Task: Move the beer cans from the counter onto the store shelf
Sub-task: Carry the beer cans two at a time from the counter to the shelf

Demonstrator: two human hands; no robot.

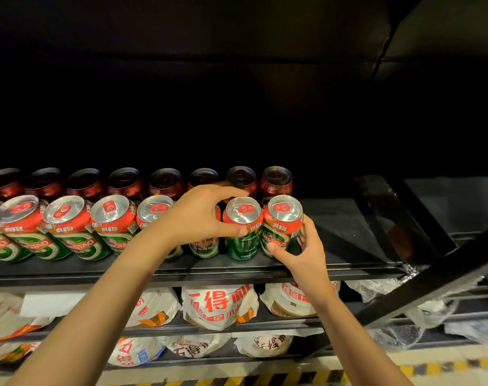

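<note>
Each hand gripped a Tsingtao beer can: left hand (201, 215) the second-last (241, 227), right hand (307, 246) the end can (282, 224); a nudge toward 9 o'clock might topple the crowded row.

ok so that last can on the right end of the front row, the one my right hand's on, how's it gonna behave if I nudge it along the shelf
The end can looks rigid, and its pull tab seems unopened, so probably full and fairly heavy. Its smooth sides could slip in the right hand grip. It stands upright on the flat shelf beside the neighbouring can, so low pushes should slide it, high ones might tip it.
</note>
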